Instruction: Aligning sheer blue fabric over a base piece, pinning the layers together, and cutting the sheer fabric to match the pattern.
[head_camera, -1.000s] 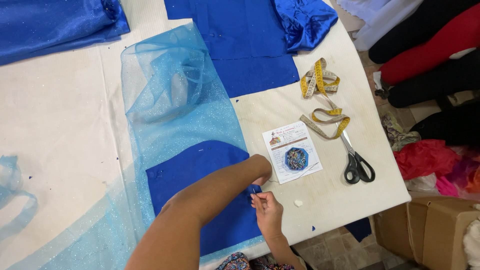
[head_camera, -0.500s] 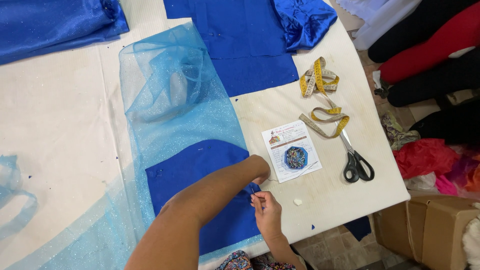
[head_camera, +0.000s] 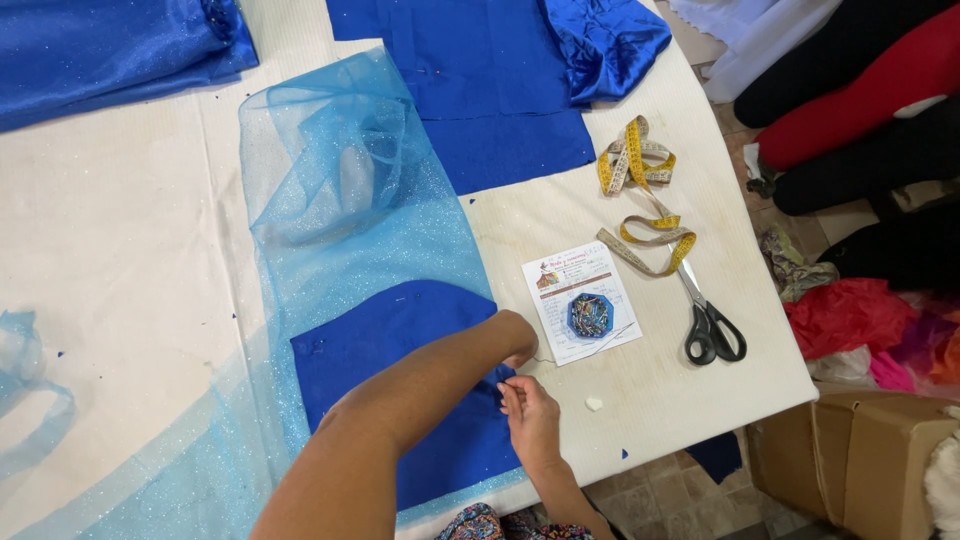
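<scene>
Low in the frame, both hands meet at the right edge of a dark blue cloth piece lying on the glittery light blue net; the left hand is bent under so its fingers are hidden and its grip cannot be told, while the right hand has fingertips pinched together on the cloth edge. Just right of them lies a white printed card bearing a small blue dish of pins, then black scissors and a yellow tape measure; a brown cardboard box is cut off at lower right
</scene>
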